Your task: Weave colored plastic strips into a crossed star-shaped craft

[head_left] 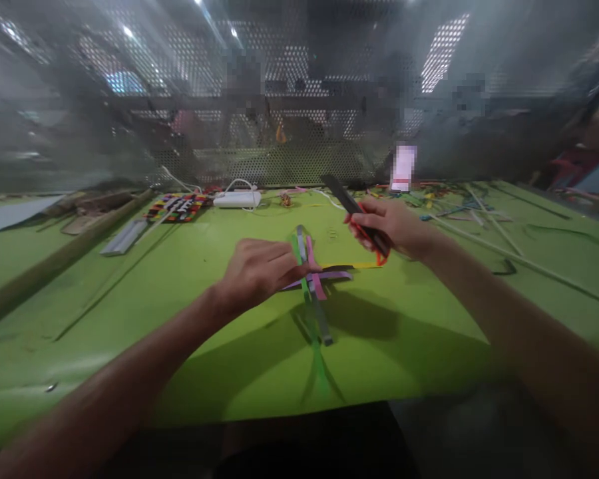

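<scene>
My left hand (259, 269) is closed, its fingertips pressing on a cross of flat weaving strips (315, 283) where they overlap. Green, grey, pink and purple strips run through this crossing, and a yellow strip (359, 266) extends to the right. Raised to the right of the strips, my right hand (379, 226) grips a long, flat black tool (347, 198) with orange-red parts around the grip. Its far end points up and left. Blur and the fingers hide what kind of tool it is.
The green tabletop (219, 372) has a wooden pole (64, 259) on the left. Behind lie a grey metal bar (124, 239), a colourful woven piece (177, 207) and a white power strip (237, 199). Loose strips (509, 233) litter the right. A perforated metal panel (294, 153) stands behind.
</scene>
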The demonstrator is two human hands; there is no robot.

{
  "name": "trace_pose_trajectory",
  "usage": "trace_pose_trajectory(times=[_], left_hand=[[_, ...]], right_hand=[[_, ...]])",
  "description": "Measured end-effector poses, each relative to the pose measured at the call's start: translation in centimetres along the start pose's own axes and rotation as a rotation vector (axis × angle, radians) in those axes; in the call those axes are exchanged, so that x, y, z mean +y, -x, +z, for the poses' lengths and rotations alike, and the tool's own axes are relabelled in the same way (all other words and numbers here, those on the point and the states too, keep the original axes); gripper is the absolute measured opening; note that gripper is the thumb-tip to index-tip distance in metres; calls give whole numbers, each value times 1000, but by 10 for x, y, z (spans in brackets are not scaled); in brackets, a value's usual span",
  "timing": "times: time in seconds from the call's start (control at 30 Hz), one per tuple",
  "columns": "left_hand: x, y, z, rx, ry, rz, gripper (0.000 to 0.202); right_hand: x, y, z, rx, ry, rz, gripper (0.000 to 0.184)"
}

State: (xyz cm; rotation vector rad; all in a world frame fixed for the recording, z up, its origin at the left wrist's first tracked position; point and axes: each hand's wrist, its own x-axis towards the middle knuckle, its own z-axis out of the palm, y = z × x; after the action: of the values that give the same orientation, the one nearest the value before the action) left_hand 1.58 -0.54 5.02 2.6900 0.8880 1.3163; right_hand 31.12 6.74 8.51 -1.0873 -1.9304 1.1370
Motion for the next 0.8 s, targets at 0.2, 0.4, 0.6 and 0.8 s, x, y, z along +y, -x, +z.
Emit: trace_pose_trajectory(times=[0.2,0.4,0.6,0.8], left_hand=[[13,10,-11,120,-242,244,56],[29,10,-26,195,-455,296,53],[30,8,-25,236,-387,221,60],[29,6,-21,281,-397,222,66]], right_hand=[[1,36,19,0,458,-355,40],[-12,55,28,73,642,-696,21],[-13,63,35,17,742,-688,26],[-17,67,41,-18,795,-707,28]])
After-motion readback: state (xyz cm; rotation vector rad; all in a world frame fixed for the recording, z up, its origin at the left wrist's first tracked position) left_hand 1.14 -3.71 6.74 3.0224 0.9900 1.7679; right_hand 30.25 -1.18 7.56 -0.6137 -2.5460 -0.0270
